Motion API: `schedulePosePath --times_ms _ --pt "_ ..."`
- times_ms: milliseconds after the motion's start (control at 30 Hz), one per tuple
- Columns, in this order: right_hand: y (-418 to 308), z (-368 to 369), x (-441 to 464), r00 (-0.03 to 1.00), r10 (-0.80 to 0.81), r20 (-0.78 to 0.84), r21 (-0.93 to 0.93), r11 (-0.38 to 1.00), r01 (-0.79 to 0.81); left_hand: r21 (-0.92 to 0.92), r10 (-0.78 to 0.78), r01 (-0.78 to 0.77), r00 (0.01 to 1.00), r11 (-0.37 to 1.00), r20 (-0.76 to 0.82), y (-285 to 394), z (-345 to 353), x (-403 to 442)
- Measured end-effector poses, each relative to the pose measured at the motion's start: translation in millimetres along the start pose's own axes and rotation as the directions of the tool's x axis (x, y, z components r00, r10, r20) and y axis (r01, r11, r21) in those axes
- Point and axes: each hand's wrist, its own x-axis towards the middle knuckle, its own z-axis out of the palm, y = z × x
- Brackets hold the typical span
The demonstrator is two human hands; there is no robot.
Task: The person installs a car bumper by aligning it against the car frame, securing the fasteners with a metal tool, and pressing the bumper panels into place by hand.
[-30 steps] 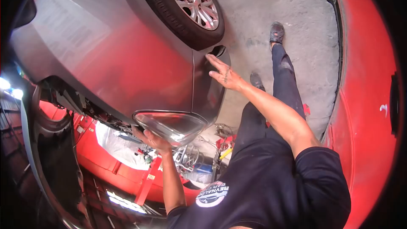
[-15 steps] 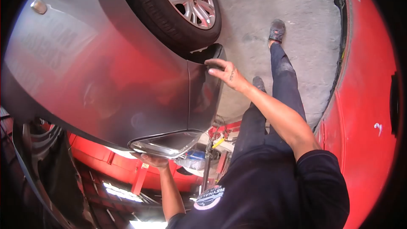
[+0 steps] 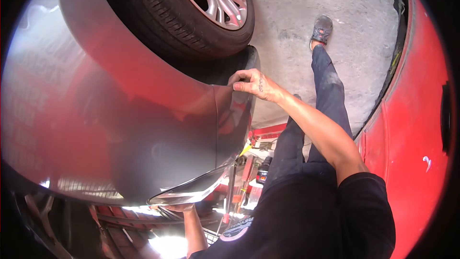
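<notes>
Grey bodywork fills the left half: a fender (image 3: 153, 115) meets a darker bumper corner (image 3: 233, 120) along a thin seam. My right hand (image 3: 249, 83) is at the bumper's upper edge beside the wheel arch, its fingers curled with the thumb close to them. The fingertips seem to grip that edge. Low in the view, my left hand (image 3: 179, 207) lies along the outer side of the headlight (image 3: 191, 193), fingers stretched out and partly hidden behind it. A tire (image 3: 175, 26) on a silver wheel rim (image 3: 223, 0) sits just above the seam.
A red car panel (image 3: 407, 139) runs down the right side. Between the cars lies a concrete floor (image 3: 282, 24), where my shoe (image 3: 322, 29) stands. Beyond the bumper are red stands (image 3: 247, 172) and a dark bottle (image 3: 262, 170).
The view has shifted closer to the fender and wheel. My right hand's fingers have curled in against the bumper edge. My left hand stays by the headlight, now lower in view.
</notes>
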Motion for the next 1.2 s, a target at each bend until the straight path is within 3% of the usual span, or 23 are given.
schedulePosePath --times_ms 100,200,433,733,933,1133,1200 --pt "11 -2 2 0.999 0.044 0.025 0.101 0.994 -0.046 0.005 0.002 -0.002 1.000 1.000 -0.002 0 -4 2" --pt "13 -3 5 0.986 -0.157 0.054 -0.160 0.973 0.164 0.016 0.009 -0.009 1.000 1.000 -0.002 3 -6 3" --pt "3 -1 8 0.998 -0.034 0.060 -0.153 0.987 0.043 0.027 0.004 -0.004 1.000 1.000 0.005 6 -6 1" --pt "5 0 8 0.998 -0.040 0.038 -0.113 0.993 0.044 0.035 0.012 -0.013 1.000 0.999 0.008 5 -7 -1" --pt "3 -9 11 0.989 -0.090 0.120 -0.046 0.994 0.096 0.035 0.019 -0.019 1.000 0.999 -0.001 3 -9 -2" --pt "6 -2 9 0.995 0.071 0.063 0.037 0.997 -0.073 0.035 0.022 -0.022 1.000 0.999 -0.013 5 -7 -1" --pt "11 0 9 0.999 -0.018 0.046 0.002 1.000 0.018 0.033 0.028 -0.028 1.000 0.999 -0.012 5 -4 1"
